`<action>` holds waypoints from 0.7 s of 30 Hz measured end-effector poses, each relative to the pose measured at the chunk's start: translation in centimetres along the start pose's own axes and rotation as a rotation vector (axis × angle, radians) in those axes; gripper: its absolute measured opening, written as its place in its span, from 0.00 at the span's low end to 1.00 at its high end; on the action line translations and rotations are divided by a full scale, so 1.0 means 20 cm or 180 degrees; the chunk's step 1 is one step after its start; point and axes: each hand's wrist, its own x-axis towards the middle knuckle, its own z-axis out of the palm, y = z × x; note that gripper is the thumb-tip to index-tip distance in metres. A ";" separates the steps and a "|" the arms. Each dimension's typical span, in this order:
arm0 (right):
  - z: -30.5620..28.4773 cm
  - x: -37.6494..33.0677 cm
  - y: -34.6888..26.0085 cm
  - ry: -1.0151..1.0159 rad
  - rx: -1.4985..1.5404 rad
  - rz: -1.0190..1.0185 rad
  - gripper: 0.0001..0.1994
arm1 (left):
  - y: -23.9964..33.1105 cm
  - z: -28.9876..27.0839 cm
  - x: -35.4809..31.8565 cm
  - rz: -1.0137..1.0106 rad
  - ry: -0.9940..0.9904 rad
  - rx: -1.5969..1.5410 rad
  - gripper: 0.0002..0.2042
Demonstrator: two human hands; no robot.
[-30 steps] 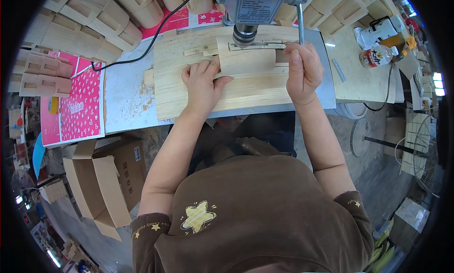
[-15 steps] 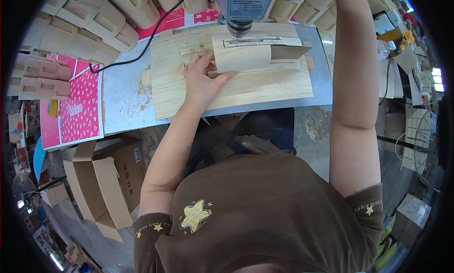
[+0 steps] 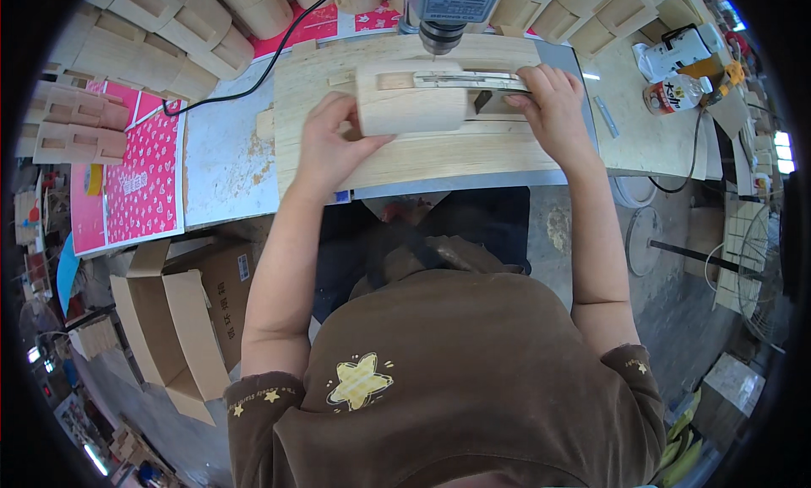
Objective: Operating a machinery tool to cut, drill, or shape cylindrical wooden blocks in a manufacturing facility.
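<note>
A rounded pale wooden piece (image 3: 405,109) with a rectangular recess in its upper face lies on a flat wooden board (image 3: 456,160). My left hand (image 3: 329,141) grips its left end, fingers behind it and thumb along the lower edge. Over the recess runs a narrow light strip (image 3: 469,81), partly covering it and reaching out to the right. My right hand (image 3: 557,112) is closed on that strip's right end, fingers on top and thumb underneath. Just above hangs the chuck of a drill press (image 3: 441,38), apart from the wood. A dark upright part (image 3: 483,101) shows beneath the strip.
Similar wooden pieces (image 3: 160,23) are stacked at the back left, more at the back right (image 3: 608,15). A black cable (image 3: 270,65) curves across the table. To the right are a bottle (image 3: 676,95) and a blue marker (image 3: 606,116). An open cardboard box (image 3: 190,319) stands lower left.
My right hand has come down from beyond the top edge and taken the strip's right end. The wooden piece has shifted left with my left hand, uncovering part of its recess.
</note>
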 end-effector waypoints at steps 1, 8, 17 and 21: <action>-0.01 0.00 0.00 -0.0018 0.0011 -0.0020 0.13 | 0.00 -0.07 -0.03 0.0057 0.0084 0.0050 0.17; -0.02 -0.03 -0.04 0.0018 0.0115 -0.0005 0.14 | 0.01 -0.45 -0.18 -0.1792 0.0490 -0.1901 0.14; -0.05 -0.08 -0.13 -0.0013 0.0298 -0.0172 0.14 | 0.16 -0.27 -0.10 -0.2852 0.0273 -0.2085 0.22; -0.05 -0.09 -0.13 -0.0128 0.0252 -0.0186 0.15 | 0.15 -0.15 -0.07 -0.2726 -0.0081 -0.1945 0.24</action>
